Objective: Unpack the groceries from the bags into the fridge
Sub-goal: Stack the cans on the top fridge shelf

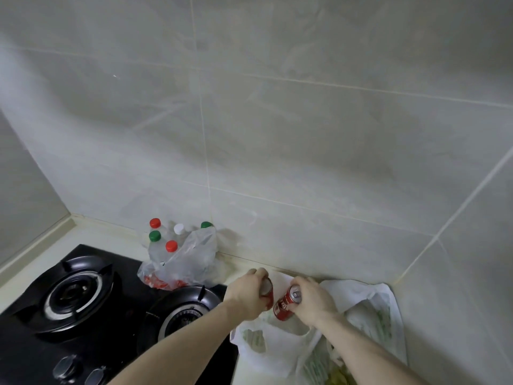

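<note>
Here, right can (286,304) top-up, tilted rightward.

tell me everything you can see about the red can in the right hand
The red can looks like a metal drink can: red side with white lettering too blurred to read, and a silver top with its pull tab lying flat, so it seems unopened. It is tilted, top leaning toward the wall and right, bottom toward the left. The right hand has its grip around the upper part, fingers over the rim. It hangs above the open white bag, close to a second can in the left hand.
</note>
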Action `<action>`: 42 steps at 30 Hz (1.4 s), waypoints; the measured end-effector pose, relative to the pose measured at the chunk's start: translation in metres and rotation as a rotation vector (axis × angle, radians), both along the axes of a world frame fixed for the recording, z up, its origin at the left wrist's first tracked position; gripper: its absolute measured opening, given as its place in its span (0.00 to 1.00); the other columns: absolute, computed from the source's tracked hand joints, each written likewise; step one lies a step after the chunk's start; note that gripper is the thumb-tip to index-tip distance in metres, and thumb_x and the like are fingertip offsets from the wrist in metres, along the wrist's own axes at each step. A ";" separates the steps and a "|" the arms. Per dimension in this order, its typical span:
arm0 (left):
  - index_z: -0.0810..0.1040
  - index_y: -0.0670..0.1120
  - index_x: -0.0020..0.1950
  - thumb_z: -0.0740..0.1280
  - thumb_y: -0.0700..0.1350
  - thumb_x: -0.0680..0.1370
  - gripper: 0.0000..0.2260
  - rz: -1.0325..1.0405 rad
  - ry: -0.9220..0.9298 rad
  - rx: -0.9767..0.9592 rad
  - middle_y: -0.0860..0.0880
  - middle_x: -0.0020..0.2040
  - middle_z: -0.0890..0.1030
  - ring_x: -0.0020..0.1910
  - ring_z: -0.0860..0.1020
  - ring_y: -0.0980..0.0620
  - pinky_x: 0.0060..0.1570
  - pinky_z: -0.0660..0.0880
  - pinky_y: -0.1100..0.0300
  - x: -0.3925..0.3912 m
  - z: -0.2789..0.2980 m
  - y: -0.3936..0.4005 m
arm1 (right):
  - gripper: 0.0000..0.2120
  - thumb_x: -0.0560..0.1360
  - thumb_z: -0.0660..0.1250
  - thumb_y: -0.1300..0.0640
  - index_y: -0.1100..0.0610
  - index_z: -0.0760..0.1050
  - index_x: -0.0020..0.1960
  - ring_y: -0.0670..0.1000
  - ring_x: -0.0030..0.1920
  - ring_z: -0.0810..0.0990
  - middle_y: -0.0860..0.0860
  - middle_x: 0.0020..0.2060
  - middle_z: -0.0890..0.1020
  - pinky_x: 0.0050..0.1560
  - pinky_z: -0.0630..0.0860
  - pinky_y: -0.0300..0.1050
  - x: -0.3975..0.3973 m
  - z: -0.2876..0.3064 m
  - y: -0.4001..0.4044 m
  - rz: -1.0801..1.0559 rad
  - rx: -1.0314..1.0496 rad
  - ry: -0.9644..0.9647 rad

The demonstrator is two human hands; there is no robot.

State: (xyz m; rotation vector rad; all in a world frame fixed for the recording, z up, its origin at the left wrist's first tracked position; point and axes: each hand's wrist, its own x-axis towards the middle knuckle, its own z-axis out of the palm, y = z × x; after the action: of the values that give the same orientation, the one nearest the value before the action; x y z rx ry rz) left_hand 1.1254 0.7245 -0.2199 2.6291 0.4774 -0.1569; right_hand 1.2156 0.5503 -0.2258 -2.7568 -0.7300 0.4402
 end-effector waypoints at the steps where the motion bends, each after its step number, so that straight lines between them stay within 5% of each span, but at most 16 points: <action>1: 0.70 0.55 0.66 0.72 0.52 0.71 0.25 0.012 -0.050 -0.015 0.53 0.61 0.76 0.56 0.79 0.45 0.51 0.77 0.51 -0.007 0.008 0.001 | 0.22 0.71 0.76 0.44 0.42 0.75 0.63 0.50 0.61 0.80 0.43 0.59 0.78 0.57 0.76 0.46 -0.004 0.009 -0.004 -0.035 0.067 0.012; 6: 0.72 0.59 0.67 0.74 0.58 0.69 0.27 0.093 -0.298 -0.118 0.58 0.60 0.76 0.54 0.80 0.50 0.51 0.78 0.54 -0.058 0.055 -0.002 | 0.20 0.63 0.78 0.41 0.41 0.79 0.53 0.45 0.49 0.81 0.40 0.48 0.81 0.44 0.73 0.41 -0.041 0.056 -0.028 -0.170 0.353 0.015; 11: 0.75 0.61 0.57 0.78 0.57 0.66 0.23 0.118 -0.465 -0.146 0.61 0.53 0.77 0.47 0.79 0.58 0.47 0.78 0.55 -0.121 0.097 -0.015 | 0.17 0.62 0.80 0.44 0.40 0.79 0.49 0.38 0.47 0.80 0.38 0.45 0.82 0.47 0.79 0.41 -0.101 0.092 -0.061 -0.225 0.519 0.009; 20: 0.76 0.65 0.61 0.75 0.65 0.62 0.28 -0.067 -0.334 -0.088 0.67 0.56 0.77 0.51 0.78 0.63 0.50 0.77 0.61 -0.210 0.112 -0.020 | 0.22 0.60 0.77 0.41 0.38 0.78 0.53 0.37 0.45 0.82 0.32 0.43 0.83 0.46 0.81 0.43 -0.201 0.107 -0.094 -0.268 0.481 0.032; 24: 0.77 0.65 0.58 0.78 0.60 0.63 0.25 -0.164 -0.256 -0.104 0.66 0.52 0.78 0.50 0.78 0.63 0.49 0.77 0.60 -0.217 0.103 -0.013 | 0.18 0.63 0.79 0.45 0.42 0.79 0.51 0.38 0.45 0.82 0.35 0.44 0.84 0.46 0.80 0.42 -0.240 0.108 -0.096 -0.334 0.491 0.058; 29: 0.78 0.64 0.58 0.79 0.60 0.64 0.24 -0.370 -0.207 -0.065 0.67 0.51 0.77 0.49 0.78 0.63 0.43 0.68 0.73 -0.217 0.088 -0.009 | 0.16 0.63 0.79 0.48 0.44 0.79 0.49 0.40 0.45 0.82 0.38 0.43 0.84 0.46 0.81 0.46 -0.299 0.101 -0.096 -0.508 0.476 0.063; 34: 0.77 0.64 0.55 0.78 0.59 0.63 0.23 -0.529 -0.139 -0.177 0.63 0.52 0.78 0.49 0.79 0.61 0.48 0.78 0.58 -0.229 0.088 -0.017 | 0.18 0.65 0.81 0.48 0.41 0.79 0.53 0.39 0.46 0.81 0.38 0.43 0.83 0.48 0.81 0.41 -0.358 0.102 -0.096 -0.687 0.372 0.097; 42: 0.77 0.64 0.54 0.79 0.57 0.63 0.22 -0.871 -0.108 -0.199 0.67 0.51 0.77 0.49 0.76 0.67 0.41 0.69 0.71 -0.264 0.093 -0.066 | 0.21 0.62 0.80 0.49 0.38 0.79 0.52 0.34 0.44 0.80 0.36 0.39 0.82 0.41 0.78 0.34 -0.469 0.112 -0.128 -1.017 0.434 -0.004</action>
State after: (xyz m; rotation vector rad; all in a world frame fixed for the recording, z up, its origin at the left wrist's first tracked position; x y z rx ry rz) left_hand 0.8616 0.6584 -0.1269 2.4467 -0.7054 -0.3078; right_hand 0.7464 0.4228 -0.1134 -2.3058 0.5440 0.0344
